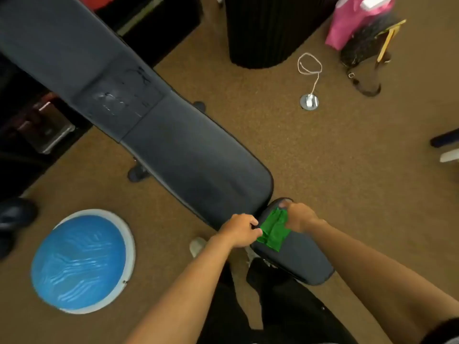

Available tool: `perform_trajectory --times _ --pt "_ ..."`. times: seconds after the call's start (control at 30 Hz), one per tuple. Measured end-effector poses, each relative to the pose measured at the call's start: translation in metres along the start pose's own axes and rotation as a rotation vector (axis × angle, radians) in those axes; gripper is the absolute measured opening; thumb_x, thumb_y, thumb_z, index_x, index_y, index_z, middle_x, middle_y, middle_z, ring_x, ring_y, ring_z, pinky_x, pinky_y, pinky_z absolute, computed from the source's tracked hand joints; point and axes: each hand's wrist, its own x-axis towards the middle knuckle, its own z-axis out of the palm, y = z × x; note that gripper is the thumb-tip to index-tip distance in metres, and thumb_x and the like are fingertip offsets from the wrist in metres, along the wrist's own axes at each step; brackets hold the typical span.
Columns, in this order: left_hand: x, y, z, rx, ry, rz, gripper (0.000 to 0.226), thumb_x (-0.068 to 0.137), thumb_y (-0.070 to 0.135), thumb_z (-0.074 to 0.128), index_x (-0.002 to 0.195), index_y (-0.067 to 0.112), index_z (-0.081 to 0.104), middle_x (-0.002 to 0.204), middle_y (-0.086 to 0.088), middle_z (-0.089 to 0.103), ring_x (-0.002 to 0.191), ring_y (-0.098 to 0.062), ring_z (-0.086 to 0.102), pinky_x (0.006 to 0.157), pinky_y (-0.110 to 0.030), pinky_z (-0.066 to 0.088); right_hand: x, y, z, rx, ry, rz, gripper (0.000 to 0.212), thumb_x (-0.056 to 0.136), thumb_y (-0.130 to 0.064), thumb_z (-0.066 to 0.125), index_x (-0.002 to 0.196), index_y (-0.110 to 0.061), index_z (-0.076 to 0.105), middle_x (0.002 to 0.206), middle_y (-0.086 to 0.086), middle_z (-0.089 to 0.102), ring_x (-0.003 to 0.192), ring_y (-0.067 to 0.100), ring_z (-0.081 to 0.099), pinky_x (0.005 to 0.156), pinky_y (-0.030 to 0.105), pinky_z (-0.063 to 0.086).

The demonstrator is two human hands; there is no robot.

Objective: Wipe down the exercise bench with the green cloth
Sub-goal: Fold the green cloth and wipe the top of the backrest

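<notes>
Pinching the green cloth (273, 229) between them, both hands work over the small seat pad (295, 261) of the exercise bench (188, 155). The left hand (239, 230) has its fingers curled together, gripping the cloth's left edge near the gap between the pads. The right hand (299, 216) is closed on the cloth's far corner, its fingers bunched; exactly which fingertips press the fabric cannot be told through the blur. The cloth lies folded and creased, touching the far part of the seat pad, between the two hands.

Both bare forearms reach in from the near edge, and dark trousers (280, 306) show beneath them. Beyond the seat, the long dark back pad runs away to the far left, with a scuffed, whitish patch (116, 100) midway along it. On the brown carpet (347, 157), a blue balance dome (82, 261) sits to the near left, well apart from the bench. Far right lie a round floor outlet (309, 101) with a looped cord (310, 64), a pink bag (357, 21) and a dark ribbed bin (268, 31).
</notes>
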Motion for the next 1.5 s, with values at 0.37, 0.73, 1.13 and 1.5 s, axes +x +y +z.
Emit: perform_trajectory --times 0.37,0.73,1.13,1.5 --pt "0.093 -0.017 0.004 0.072 -0.044 -0.025 0.044 0.099 0.042 0.057 0.141 0.029 0.063 0.142 -0.004 0.065 0.136 -0.029 0.053 0.110 -0.044 0.049 0.079 0.022 0.061 -0.050 0.028 0.061 0.068 0.095 -0.026 0.068 0.154 -0.018 0.035 0.147 0.012 0.050 0.131 0.036 0.053 0.099 0.043 0.047" --pt "0.061 -0.021 0.007 0.008 -0.056 -0.080 0.064 0.097 0.046 0.064 0.155 0.029 0.044 0.144 -0.001 0.063 0.135 -0.026 0.056 0.107 -0.044 0.051 0.071 -0.004 0.037 -0.296 -0.062 -0.039 0.038 0.096 -0.030 0.064 0.131 -0.016 0.065 0.131 0.010 0.065 0.127 0.032 0.056 0.102 0.040 0.047" --pt "-0.044 -0.025 -0.111 -0.113 0.399 0.126 0.107 0.068 0.056 0.092 0.158 0.036 0.037 0.160 0.008 0.046 0.157 -0.016 0.024 0.122 -0.041 0.021 -0.032 -0.163 -0.158 -0.091 -0.031 -0.555 0.026 0.088 -0.027 0.076 0.078 -0.036 0.054 0.080 -0.017 0.058 0.075 0.005 0.056 0.066 0.025 0.040" --pt "-0.135 -0.162 -0.275 -0.437 0.516 0.165 0.050 0.061 0.069 0.089 0.081 0.029 0.068 0.097 0.003 0.064 0.096 -0.018 0.065 0.080 -0.042 0.055 -0.075 -0.353 -0.241 0.180 0.094 -0.686 0.012 0.095 -0.028 0.073 0.097 -0.021 0.064 0.087 0.001 0.073 0.083 0.015 0.070 0.078 0.037 0.055"
